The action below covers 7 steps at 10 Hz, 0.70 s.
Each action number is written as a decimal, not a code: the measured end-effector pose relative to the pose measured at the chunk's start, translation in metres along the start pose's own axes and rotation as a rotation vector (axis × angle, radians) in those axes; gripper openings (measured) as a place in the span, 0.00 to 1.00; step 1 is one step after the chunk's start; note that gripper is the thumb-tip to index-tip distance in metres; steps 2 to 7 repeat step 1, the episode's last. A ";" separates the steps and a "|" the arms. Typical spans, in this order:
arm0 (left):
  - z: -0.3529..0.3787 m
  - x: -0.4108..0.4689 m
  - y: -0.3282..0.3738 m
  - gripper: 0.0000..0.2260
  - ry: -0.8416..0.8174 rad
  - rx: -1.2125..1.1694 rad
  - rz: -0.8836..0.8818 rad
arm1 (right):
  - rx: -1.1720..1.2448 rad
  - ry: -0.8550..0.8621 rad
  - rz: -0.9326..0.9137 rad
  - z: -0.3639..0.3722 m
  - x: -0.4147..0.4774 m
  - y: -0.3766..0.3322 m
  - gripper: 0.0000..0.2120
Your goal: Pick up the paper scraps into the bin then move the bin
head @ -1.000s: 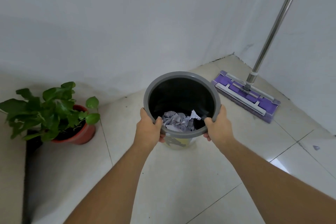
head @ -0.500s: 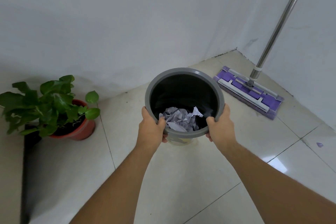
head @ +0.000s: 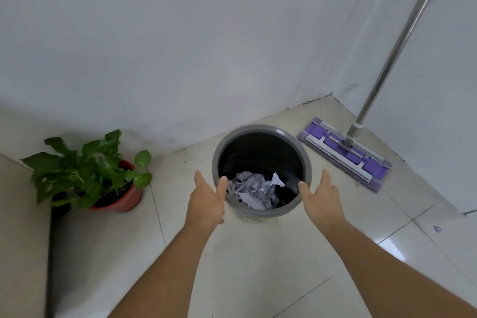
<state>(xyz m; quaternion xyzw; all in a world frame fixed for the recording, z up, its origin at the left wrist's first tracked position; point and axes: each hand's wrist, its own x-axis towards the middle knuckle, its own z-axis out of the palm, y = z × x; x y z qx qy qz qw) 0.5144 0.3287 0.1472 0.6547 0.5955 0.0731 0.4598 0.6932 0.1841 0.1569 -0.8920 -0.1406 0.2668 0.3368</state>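
Observation:
A round grey bin (head: 260,129) with a black inside stands on the tiled floor near the wall corner. Crumpled white and pale purple paper scraps (head: 254,190) lie at its bottom. My left hand (head: 206,200) is open at the bin's left side, its thumb over the rim. My right hand (head: 318,197) is open at the bin's right side, thumb at the rim edge. Neither hand grips the bin.
A green plant in a red pot (head: 121,196) stands to the left by a beige ledge (head: 20,240). A purple flat mop (head: 346,152) with a metal pole leans in the right corner. One small purple scrap (head: 437,228) lies on the floor at right.
Both hands held the bin's rim while carrying it toward the corner. Now the bin stands on the floor and both hands have let go and opened.

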 end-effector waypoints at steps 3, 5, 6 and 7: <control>-0.037 -0.029 0.038 0.33 0.014 0.002 0.015 | -0.048 -0.002 -0.002 -0.036 -0.026 -0.032 0.33; -0.037 -0.029 0.038 0.33 0.014 0.002 0.015 | -0.048 -0.002 -0.002 -0.036 -0.026 -0.032 0.33; -0.037 -0.029 0.038 0.33 0.014 0.002 0.015 | -0.048 -0.002 -0.002 -0.036 -0.026 -0.032 0.33; -0.037 -0.029 0.038 0.33 0.014 0.002 0.015 | -0.048 -0.002 -0.002 -0.036 -0.026 -0.032 0.33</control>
